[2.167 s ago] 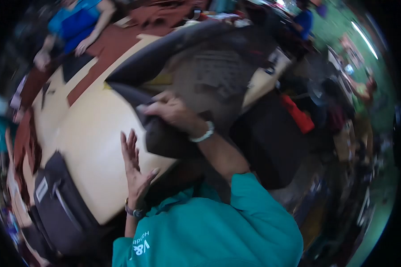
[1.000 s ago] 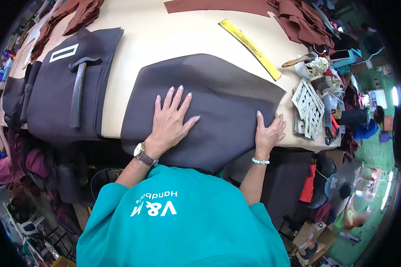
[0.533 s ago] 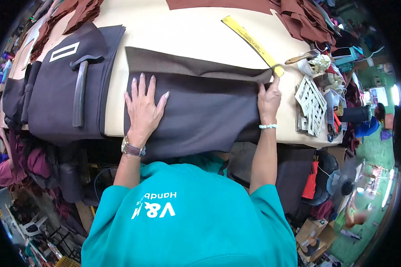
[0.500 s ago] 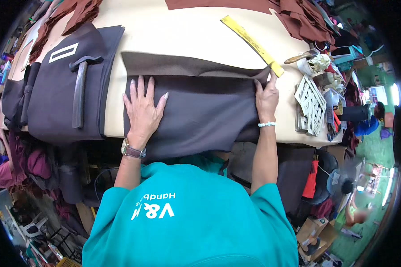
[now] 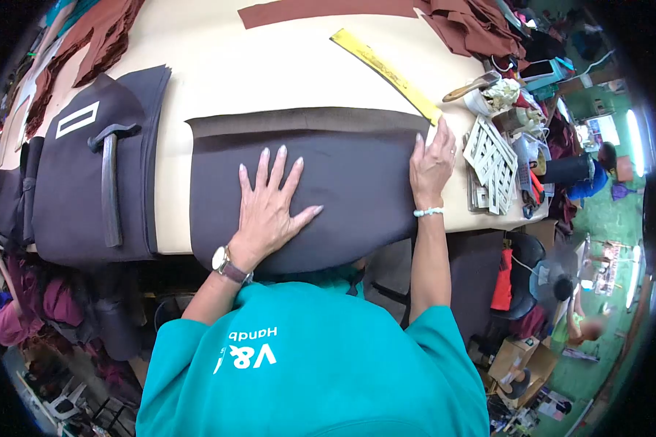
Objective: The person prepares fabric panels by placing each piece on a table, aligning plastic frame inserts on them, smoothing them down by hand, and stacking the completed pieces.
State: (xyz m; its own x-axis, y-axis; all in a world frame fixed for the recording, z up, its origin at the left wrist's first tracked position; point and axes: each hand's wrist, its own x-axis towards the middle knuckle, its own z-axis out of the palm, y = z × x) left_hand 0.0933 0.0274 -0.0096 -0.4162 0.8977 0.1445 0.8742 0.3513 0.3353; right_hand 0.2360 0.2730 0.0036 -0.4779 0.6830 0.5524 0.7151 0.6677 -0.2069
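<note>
A dark sheet of material (image 5: 342, 175) lies over the front edge of the pale table, its far edge showing a browner strip. My left hand (image 5: 268, 211), with a watch at the wrist, rests on the sheet with fingers spread. At the sheet's right edge is my right hand (image 5: 431, 164), a beaded bracelet at its wrist. Its fingers are bent close together over the corner. Just beyond those fingertips ends a yellow strip (image 5: 386, 71). To the left, a hammer (image 5: 110, 186) lies on a stack of dark pieces (image 5: 69, 197) beside a white rectangular frame (image 5: 77, 119).
White lattice pieces (image 5: 490, 166) lie right of my right hand, near a brush (image 5: 471, 86) and small containers. Reddish-brown material (image 5: 466, 25) is at the far right of the table (image 5: 219, 65). Another person (image 5: 579, 328) is at the far right.
My left hand has moved right, from the sheet's left edge toward its middle, and its fingers are spread wider. The sheet's far edge lies straighter. The whole view has shifted slightly.
</note>
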